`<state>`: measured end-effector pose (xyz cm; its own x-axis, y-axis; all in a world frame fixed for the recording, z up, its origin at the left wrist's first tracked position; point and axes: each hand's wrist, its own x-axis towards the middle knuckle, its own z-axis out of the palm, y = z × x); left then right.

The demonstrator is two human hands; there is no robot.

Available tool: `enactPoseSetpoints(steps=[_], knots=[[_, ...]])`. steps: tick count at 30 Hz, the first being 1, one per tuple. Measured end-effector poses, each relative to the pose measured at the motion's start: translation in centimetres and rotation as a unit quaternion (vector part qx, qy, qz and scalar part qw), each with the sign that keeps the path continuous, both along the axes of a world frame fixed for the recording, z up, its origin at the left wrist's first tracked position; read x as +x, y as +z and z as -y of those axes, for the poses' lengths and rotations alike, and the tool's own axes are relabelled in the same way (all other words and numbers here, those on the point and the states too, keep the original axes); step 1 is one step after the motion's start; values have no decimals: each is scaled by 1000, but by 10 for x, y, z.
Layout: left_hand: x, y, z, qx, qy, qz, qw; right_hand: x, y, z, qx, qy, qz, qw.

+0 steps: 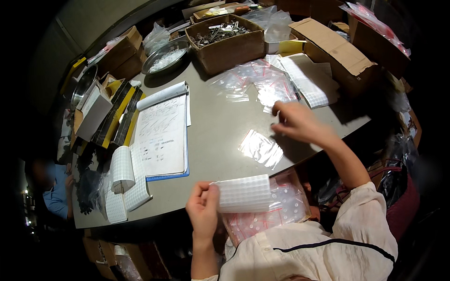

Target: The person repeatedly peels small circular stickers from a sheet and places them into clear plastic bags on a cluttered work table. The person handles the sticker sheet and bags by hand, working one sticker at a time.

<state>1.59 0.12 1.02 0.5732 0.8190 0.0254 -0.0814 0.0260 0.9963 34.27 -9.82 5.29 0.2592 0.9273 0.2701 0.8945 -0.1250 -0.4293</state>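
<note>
My left hand [203,206] pinches the left edge of a white sheet of small stickers in rows [244,193]. Below that sheet, a cardboard box [304,199] at my lap holds clear zip bags with red seal lines and round dots [286,201]. My right hand [297,122] hovers over the table with thumb and fingers bent but apart, and nothing shows between them. Just beyond its fingertips lies a spread of clear zip bags [274,89]. Nearer to me, a single clear zip bag [261,149] lies flat on the table.
A notebook on a blue clipboard [161,136] lies left, beside more sticker sheets [124,171]. At the back stand a box of metal parts [227,51] and a metal bowl of clear pieces [165,61]. Sticker sheets [307,79] lie far right. Another person [56,192] is at far left.
</note>
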Motion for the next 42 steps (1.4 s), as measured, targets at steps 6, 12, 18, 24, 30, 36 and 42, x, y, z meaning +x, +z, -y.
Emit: enactPoseSetpoints(steps=[6,12,18,24,30,36,42], knots=[[-13,2,-18,-32,3,53,998,62,-7,37,-28,-101,-24,994],[-7,2,-17,-44,22,88,995,73,-31,36,-11,-135,204,969],[-27,9,-26,-55,108,118,986,39,-10,57,-67,-139,193,969],[-22,17,-28,-63,120,150,979,-18,-28,31,-67,101,130,984],[-43,21,-31,-32,133,180,974,-62,-29,24,-42,329,38,943],[-56,19,-36,-61,105,180,976,-66,-11,38,-86,344,-313,881],[-45,0,-35,-107,127,245,955,-97,-23,11,80,389,-86,914]])
